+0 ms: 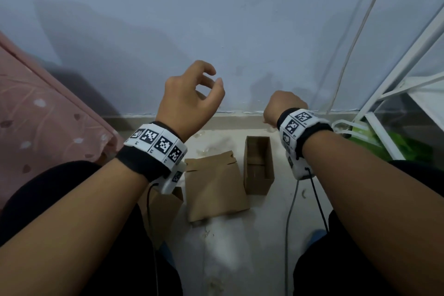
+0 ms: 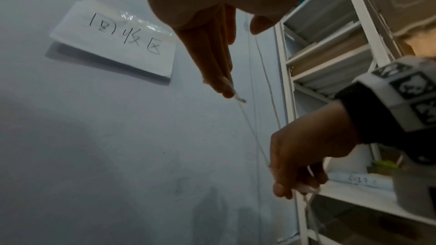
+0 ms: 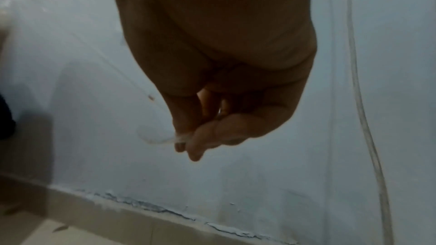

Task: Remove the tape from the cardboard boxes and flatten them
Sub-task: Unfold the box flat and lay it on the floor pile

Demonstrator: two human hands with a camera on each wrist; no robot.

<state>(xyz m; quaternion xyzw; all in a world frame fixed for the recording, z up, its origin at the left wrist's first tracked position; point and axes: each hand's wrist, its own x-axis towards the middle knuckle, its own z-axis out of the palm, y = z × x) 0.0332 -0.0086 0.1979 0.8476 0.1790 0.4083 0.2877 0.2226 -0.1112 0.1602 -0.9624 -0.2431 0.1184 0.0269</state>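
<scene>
Three brown cardboard boxes lie on the floor below my raised hands: a flattened box point(image 1: 213, 185) in the middle, an open upright box point(image 1: 258, 163) to its right, and a third box point(image 1: 165, 209) partly hidden under my left wrist. My right hand point(image 1: 283, 106) point(image 3: 195, 137) pinches a crumpled wad of clear tape point(image 3: 162, 139). A thin strand of tape point(image 2: 254, 133) stretches from that wad up to the fingertips of my left hand point(image 1: 211, 79) point(image 2: 219, 59). It sticks to them while the thumb stays apart from the fingers.
A bluish wall stands close ahead, with a handwritten paper note point(image 2: 113, 44) taped to it. A white metal shelf rack point(image 1: 389, 94) and a green bag point(image 1: 408, 144) are at the right. Pink fabric point(image 1: 36, 108) is at the left. Cables point(image 1: 290, 211) trail across the floor.
</scene>
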